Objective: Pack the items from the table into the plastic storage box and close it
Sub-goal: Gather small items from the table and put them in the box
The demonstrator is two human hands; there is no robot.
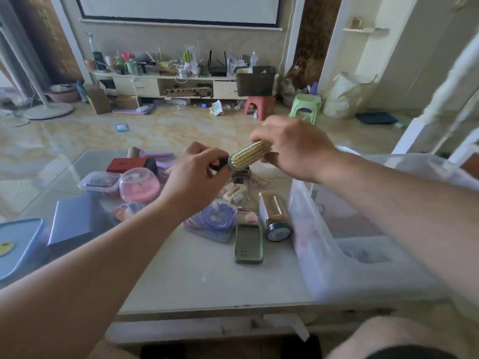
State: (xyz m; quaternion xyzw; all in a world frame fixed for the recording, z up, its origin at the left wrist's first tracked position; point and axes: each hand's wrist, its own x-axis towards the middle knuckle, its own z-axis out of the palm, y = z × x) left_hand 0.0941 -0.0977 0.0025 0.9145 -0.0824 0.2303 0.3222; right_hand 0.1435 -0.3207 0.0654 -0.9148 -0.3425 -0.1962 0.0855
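Observation:
Both hands are raised above the table. My right hand (pixel 293 149) grips a green brush with pale bristles (pixel 247 155). My left hand (pixel 199 174) pinches a small dark object with a red spot (pixel 220 163) right at the brush's near end. The clear plastic storage box (pixel 337 257) stands open on the table's right side, under my right forearm. Loose items lie on the table (pixel 207 275): a green grater-like tray (pixel 248 244), a tin with a teal cap (pixel 274 216), a bag of purple cable (pixel 215 221), a pink round container (pixel 140 186), and a red box (pixel 127 164).
A blue lid (pixel 18 247) and a grey-blue box (pixel 75 218) sit at the table's left. A small clear tub (pixel 99 183) and hair clips (pixel 238 193) lie mid-table. Red (pixel 259 104) and green (pixel 305 107) stools stand on the floor beyond.

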